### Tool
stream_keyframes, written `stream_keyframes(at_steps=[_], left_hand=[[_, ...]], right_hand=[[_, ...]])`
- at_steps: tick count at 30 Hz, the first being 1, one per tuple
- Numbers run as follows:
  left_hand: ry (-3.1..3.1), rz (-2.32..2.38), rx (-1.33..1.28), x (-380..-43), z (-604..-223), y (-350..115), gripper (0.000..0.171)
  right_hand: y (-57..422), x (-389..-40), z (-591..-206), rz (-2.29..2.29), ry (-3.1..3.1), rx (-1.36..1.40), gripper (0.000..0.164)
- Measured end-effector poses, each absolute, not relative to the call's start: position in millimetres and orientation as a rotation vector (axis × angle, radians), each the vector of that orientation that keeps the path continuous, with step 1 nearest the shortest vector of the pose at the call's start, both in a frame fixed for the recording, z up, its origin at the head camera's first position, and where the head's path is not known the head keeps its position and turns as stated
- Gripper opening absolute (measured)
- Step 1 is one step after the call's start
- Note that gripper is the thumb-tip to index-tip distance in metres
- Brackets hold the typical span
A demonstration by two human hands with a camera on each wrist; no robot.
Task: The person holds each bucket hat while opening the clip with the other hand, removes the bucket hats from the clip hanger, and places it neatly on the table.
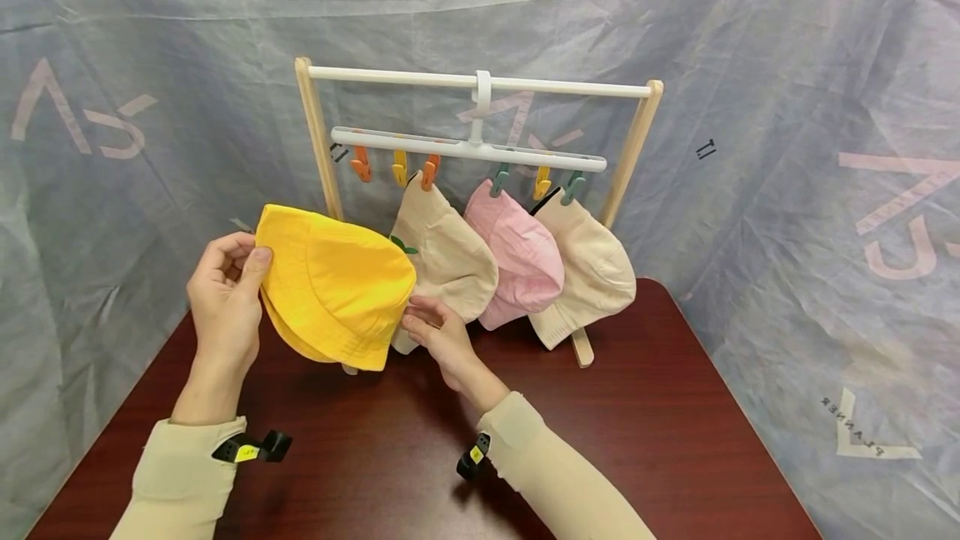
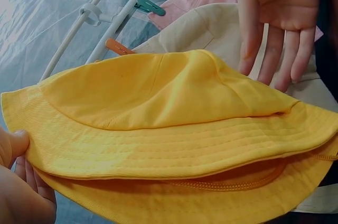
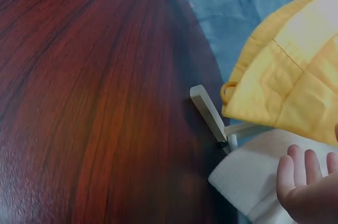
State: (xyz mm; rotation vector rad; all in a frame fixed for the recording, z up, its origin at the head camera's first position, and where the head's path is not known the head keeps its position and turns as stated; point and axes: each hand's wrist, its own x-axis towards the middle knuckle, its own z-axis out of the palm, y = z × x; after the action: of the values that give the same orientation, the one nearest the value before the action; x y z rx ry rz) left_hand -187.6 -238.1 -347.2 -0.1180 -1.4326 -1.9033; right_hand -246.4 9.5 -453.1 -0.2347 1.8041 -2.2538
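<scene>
A yellow bucket hat (image 1: 337, 282) is held up in front of the rack's left side, its brim edge pinched between the thumb and fingers of my left hand (image 1: 228, 290). In the left wrist view the hat (image 2: 158, 102) hangs sideways, folded, with the brim's stitching facing me. My right hand (image 1: 450, 348) is by the hat's crown end, fingers extended; whether they touch the cloth I cannot tell. Behind it hangs a beige hat (image 1: 453, 265) with a small green leaf, held by an orange clip (image 1: 430, 172). A pink hat (image 1: 517, 248) and a cream hat (image 1: 588, 265) hang further right from green clips.
A white clip bar (image 1: 405, 142) hangs by a hook from a wooden-legged rack (image 1: 637, 148) on the dark red table (image 1: 645, 440). Unused orange (image 1: 362, 165) and yellow clips (image 1: 400, 168) are at its left, another yellow clip (image 1: 542, 183) at right. Grey sheeting (image 1: 750, 148) surrounds the table.
</scene>
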Motion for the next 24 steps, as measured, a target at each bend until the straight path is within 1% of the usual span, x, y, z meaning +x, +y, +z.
stream_keyframes(at_steps=[13, 24], left_hand=[[-1.409, -1.919, -0.094, -187.8, -351.0, -239.6, 0.026], [-1.372, -1.957, -0.049, -188.0, -356.5, -245.4, 0.028]], right_hand=[[-1.1, -242.1, -457.0, -2.224, 1.766, -0.214, 0.042], [-2.8, -239.7, -457.5, -2.199, 1.851, -0.228, 0.035]])
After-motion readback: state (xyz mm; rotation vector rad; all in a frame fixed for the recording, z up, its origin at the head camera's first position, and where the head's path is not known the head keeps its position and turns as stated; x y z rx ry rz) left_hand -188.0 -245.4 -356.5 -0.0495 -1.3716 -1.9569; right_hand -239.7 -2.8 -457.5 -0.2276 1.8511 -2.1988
